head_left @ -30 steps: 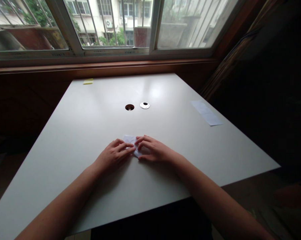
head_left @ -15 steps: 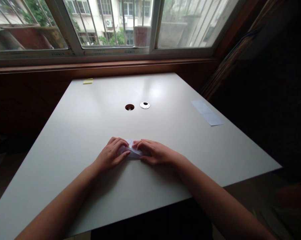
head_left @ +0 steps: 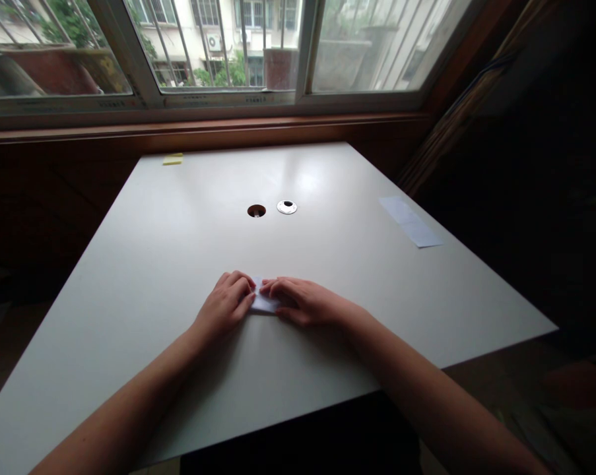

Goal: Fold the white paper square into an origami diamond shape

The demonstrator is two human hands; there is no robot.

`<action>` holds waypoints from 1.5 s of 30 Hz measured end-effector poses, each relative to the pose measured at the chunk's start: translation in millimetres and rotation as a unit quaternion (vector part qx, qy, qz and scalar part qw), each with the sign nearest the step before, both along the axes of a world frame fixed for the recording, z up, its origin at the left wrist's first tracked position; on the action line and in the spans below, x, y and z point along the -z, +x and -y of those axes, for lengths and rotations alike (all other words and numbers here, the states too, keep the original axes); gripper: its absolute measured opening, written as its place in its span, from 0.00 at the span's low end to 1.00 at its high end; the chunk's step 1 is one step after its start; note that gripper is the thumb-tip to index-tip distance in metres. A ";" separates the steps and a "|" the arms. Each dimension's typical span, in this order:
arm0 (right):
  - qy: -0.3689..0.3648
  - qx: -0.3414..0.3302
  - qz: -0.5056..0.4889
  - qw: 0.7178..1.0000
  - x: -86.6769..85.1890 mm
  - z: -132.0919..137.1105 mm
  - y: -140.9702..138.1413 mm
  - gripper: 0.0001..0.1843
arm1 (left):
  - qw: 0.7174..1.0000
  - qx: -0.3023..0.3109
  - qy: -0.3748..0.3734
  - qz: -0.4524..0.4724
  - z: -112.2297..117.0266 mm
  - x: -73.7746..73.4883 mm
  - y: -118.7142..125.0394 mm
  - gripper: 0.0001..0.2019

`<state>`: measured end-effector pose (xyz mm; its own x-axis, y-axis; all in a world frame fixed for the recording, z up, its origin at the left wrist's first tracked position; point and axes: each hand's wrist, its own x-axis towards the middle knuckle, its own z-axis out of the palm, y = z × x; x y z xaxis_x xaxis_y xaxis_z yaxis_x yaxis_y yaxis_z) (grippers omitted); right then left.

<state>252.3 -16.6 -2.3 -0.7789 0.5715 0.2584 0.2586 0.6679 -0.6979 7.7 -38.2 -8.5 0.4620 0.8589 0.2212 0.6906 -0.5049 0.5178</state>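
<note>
A small folded piece of white paper [head_left: 263,303] lies flat on the white table [head_left: 154,264], near the front middle. My left hand [head_left: 226,305] rests on its left side with the fingers curled and the fingertips pressing the paper down. My right hand [head_left: 300,301] covers its right side, fingers close together and pressed on the paper. Most of the paper is hidden under the two hands; only a small patch shows between them.
A strip of white paper [head_left: 410,222] lies near the table's right edge. A round cable hole [head_left: 257,211] and its white cap [head_left: 286,207] sit mid-table. A yellow note pad [head_left: 172,159] is at the far left corner, below the window.
The paper's upper flap, seen sticking out a second ago, is now folded down and flat. Both hands have closed in over it and press it.
</note>
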 end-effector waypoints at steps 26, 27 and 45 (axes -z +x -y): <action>0.240 -0.022 0.040 0.970 19.9 10.1 -15.1 0.19 | 0.999 -0.038 0.022 -0.001 -9.5 4.2 -16.7 0.05; 0.242 -0.023 0.043 0.969 19.9 10.4 -15.3 0.19 | 0.999 -0.039 0.023 -0.002 -9.5 4.6 -16.9 0.05; 0.280 -0.018 0.049 0.959 21.7 9.1 -14.8 0.17 | 0.993 -0.032 0.110 -0.001 -16.6 9.0 -33.1 0.08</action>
<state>237.5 -25.7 -24.0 -0.8322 0.3368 0.4405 0.2740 0.9404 -0.2014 -25.4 -21.6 -17.5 0.4083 0.8179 0.4055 0.7256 -0.5603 0.3994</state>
